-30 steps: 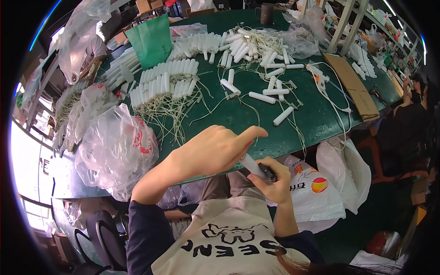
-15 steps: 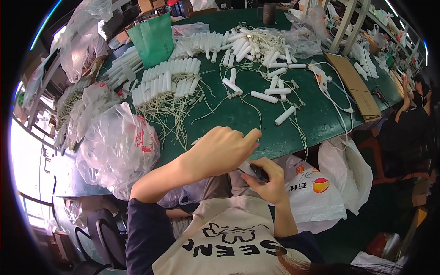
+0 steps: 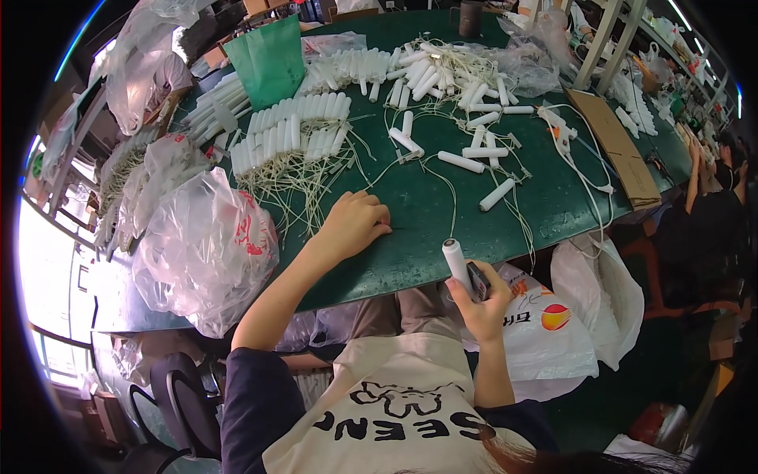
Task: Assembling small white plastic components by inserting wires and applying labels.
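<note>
White plastic tube (image 3: 455,263): held upright in right hand (image 3: 483,304), beside a dark tool.
Left hand (image 3: 353,223): curled on green table (image 3: 426,229), pinching thin cord; nothing gripped.
Tip: tube is best kept steady, cord lifted cleanly.

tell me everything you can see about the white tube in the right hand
The white tube is a short, smooth cylinder with a rounded, slightly darker top end, plastic or paper by its look. It stands nearly upright, tilted a little leftward, just off the green table edge above the lap. The right hand grips its lower part together with a small dark object, hiding its bottom end.
</note>
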A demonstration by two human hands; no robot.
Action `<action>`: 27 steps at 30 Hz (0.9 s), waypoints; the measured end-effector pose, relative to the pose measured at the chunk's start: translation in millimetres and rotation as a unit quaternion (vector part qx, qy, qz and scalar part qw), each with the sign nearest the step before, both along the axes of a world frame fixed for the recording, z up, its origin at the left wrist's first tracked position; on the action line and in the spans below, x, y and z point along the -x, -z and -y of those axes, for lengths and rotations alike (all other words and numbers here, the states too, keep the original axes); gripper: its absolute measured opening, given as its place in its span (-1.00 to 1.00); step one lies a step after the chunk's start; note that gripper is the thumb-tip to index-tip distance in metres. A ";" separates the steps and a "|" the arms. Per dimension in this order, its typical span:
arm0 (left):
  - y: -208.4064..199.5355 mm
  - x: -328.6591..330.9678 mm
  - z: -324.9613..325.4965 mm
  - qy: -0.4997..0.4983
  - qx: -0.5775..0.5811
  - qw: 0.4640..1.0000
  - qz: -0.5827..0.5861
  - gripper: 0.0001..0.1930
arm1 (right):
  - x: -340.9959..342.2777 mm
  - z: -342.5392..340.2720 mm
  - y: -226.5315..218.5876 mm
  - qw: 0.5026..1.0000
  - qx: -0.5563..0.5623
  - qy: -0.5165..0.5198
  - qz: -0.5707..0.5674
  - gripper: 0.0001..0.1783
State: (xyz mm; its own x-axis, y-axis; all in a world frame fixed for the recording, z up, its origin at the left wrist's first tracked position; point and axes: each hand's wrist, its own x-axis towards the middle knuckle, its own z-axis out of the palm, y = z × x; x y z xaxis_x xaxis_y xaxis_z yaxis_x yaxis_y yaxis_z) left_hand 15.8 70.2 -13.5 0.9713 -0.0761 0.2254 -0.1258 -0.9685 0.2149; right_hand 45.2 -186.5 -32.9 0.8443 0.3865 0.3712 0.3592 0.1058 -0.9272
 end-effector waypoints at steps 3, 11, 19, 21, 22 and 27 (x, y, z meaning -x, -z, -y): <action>-3.8 0.7 0.1 0.004 0.001 1.000 -0.006 -0.80 | 1.4 -1.2 -2.9 1.000 -0.002 -0.012 0.002 -0.76; -56.9 11.6 39.3 -0.012 0.695 0.660 -0.286 -0.74 | -3.4 -5.9 2.9 0.997 0.016 -0.054 0.052 -0.76; -51.4 11.0 46.3 0.057 0.724 0.570 -0.384 -0.65 | -4.7 -7.9 -1.8 0.992 0.001 -0.074 0.102 -0.73; -50.1 12.6 45.7 0.068 0.726 0.567 -0.383 -0.64 | -4.6 -8.8 -0.7 0.992 -0.012 -0.074 0.105 -0.72; -49.8 13.3 45.4 0.079 0.729 0.563 -0.381 -0.63 | -4.6 -8.7 -1.2 0.992 -0.012 -0.074 0.105 -0.72; -50.4 13.3 46.8 0.081 0.718 0.574 -0.385 -0.63 | -5.0 -10.5 -2.3 0.991 -0.005 -0.074 0.112 -0.69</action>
State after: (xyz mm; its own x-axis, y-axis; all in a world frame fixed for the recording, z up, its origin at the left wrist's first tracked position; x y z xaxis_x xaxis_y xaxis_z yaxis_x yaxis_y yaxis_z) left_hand 2.5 23.5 36.9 0.8312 -0.4530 -0.3223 0.4789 0.2889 0.8290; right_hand 50.3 -176.0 -30.7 0.6752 0.4950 0.5470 0.5358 0.1806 -0.8248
